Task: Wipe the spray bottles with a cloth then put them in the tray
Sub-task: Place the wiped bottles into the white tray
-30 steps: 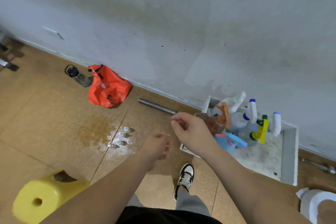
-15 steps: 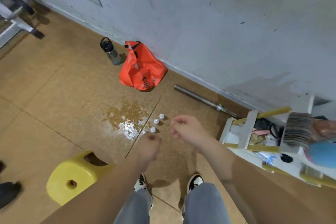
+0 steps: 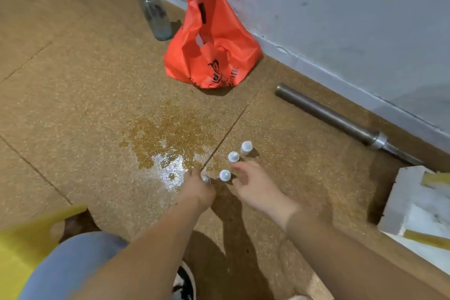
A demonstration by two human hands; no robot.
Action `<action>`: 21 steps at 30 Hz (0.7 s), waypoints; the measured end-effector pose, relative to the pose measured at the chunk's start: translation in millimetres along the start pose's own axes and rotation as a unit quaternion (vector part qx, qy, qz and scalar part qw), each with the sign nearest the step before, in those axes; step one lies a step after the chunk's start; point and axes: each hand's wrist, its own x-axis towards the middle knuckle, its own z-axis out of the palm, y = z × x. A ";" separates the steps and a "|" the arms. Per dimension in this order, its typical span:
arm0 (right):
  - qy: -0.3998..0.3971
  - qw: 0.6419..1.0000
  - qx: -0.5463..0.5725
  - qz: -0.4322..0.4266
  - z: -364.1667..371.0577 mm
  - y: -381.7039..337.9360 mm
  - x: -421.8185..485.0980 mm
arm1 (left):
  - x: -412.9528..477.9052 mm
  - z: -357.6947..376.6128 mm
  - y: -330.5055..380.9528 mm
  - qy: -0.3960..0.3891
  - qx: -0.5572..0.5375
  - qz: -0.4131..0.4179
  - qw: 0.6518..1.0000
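Observation:
Three small spray bottles with white caps stand in a row on the cork floor: the far bottle (image 3: 246, 147), the middle bottle (image 3: 233, 157) and the near bottle (image 3: 224, 175). A fourth small bottle (image 3: 205, 178) shows at the fingertips of my left hand (image 3: 197, 189), whose curled fingers grip it. My right hand (image 3: 253, 184) hovers just right of the near and middle bottles, fingers loosely spread and holding nothing. A corner of the white tray (image 3: 399, 202) shows at the right edge. No cloth is in view.
A wet patch (image 3: 165, 153) lies just left of the bottles. An orange bag (image 3: 211, 39) and a dark water bottle (image 3: 153, 5) stand by the wall. A metal bar (image 3: 341, 119) lies along the skirting. A yellow stool (image 3: 22, 248) is at bottom left.
The view swung left and down, away from the tray with its large spray bottles. Both hands dropped to the small bottles on the floor, and the left one took hold of the nearest.

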 end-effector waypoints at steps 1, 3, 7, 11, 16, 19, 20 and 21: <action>-0.003 0.999 -0.030 -0.013 13.4 14.6 18.3 | 23.2 14.9 -9.0 0.000 -0.012 0.011 1.000; -0.002 0.997 -0.070 -0.038 36.3 38.3 50.0 | 53.4 38.2 -20.3 0.009 -0.075 0.023 0.997; 0.016 0.995 -0.075 -0.065 75.4 70.7 96.2 | 91.9 69.9 -38.4 0.077 -0.163 0.030 0.983; 0.065 0.993 -0.053 -0.085 110.3 93.1 110.9 | 109.8 87.2 -44.9 0.050 -0.256 0.009 0.965; 0.122 0.989 0.067 -0.056 124.2 117.7 106.8 | 121.4 89.0 -40.8 0.074 -0.224 0.016 0.972; 0.231 0.968 0.096 0.010 111.7 122.9 102.3 | 121.8 83.6 -25.3 0.109 -0.217 0.022 0.970; 0.259 0.956 0.136 0.038 100.6 121.5 102.4 | 119.9 82.2 -18.0 0.110 -0.215 0.034 0.970; 0.271 0.943 0.181 0.065 86.9 118.9 103.4 | 117.3 80.3 -10.0 0.109 -0.207 0.053 0.971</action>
